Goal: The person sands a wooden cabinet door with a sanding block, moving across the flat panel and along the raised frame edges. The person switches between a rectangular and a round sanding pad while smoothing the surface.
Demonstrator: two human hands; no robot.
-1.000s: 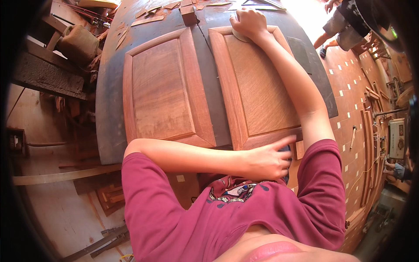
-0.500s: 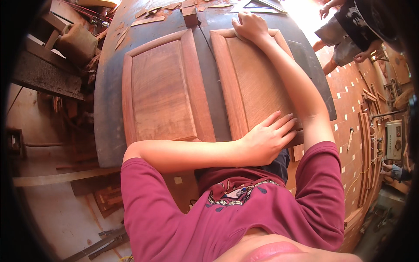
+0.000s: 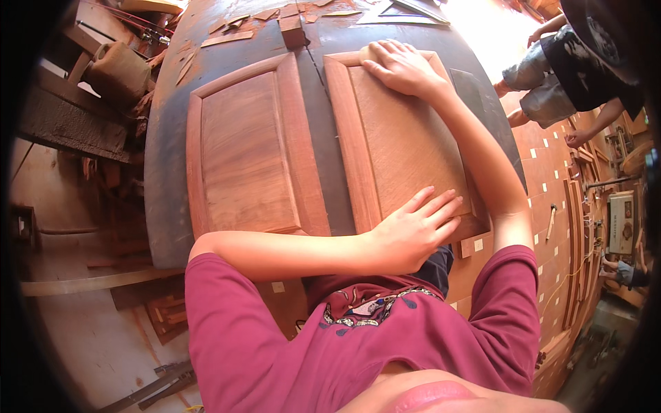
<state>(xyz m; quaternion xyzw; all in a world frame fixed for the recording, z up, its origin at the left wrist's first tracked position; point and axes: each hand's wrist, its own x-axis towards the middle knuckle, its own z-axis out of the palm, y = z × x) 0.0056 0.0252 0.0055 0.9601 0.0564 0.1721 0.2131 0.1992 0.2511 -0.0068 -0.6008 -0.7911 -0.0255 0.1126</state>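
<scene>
Two framed wooden cabinet-door panels lie side by side on a dark worktable (image 3: 164, 199). Across the near end of the right panel (image 3: 406, 144), my left hand (image 3: 412, 230) lies flat with its fingers spread. At that panel's far end, my right hand (image 3: 407, 69) presses down on a small tan pad (image 3: 369, 55), which is mostly hidden under its fingers; its exact kind does not show. Neither hand touches the left panel (image 3: 242, 155), which has a reddish frame and a darker-grained middle.
Wood scraps (image 3: 227, 38), a wooden block (image 3: 291, 31) and a triangular frame (image 3: 406, 9) lie along the table's far side. Another person (image 3: 585, 62) stands beyond the right edge. A hammer (image 3: 551, 221) lies on the tiled floor. Timber machinery (image 3: 76, 110) stands at left.
My right hand has turned from a curled pose to a flatter one and moved slightly nearer on the right panel. My left hand stays put. The other person has shifted.
</scene>
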